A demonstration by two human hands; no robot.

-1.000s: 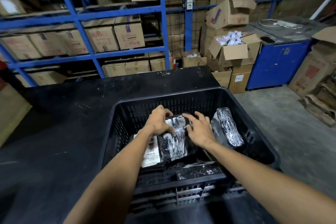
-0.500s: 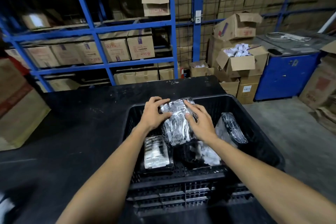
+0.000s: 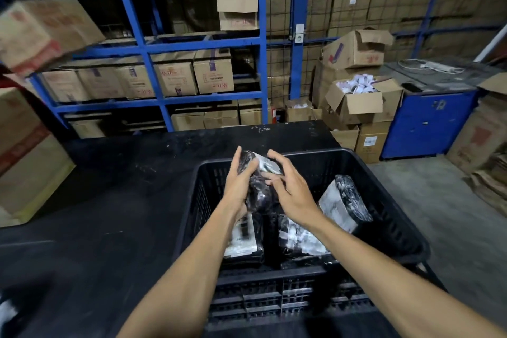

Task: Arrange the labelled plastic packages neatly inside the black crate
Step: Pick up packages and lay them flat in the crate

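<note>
Plastic-wrapped, the package [image 3: 256, 186] is sitting upright between your hands above the black crate [image 3: 384, 228]; your left hand [image 3: 238, 186] is gripping its left side, your right hand [image 3: 290, 189] is cupping its right. Three more packages are lying inside. Your crate is resting on a black counter [image 3: 109, 200], blue shelving [image 3: 142, 49] of cartons standing beyond.

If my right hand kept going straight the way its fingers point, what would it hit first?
Probably the plastic package itself: the right hand points up and left onto it, with the left hand on the package's other side. Depth is hard to judge.
</note>
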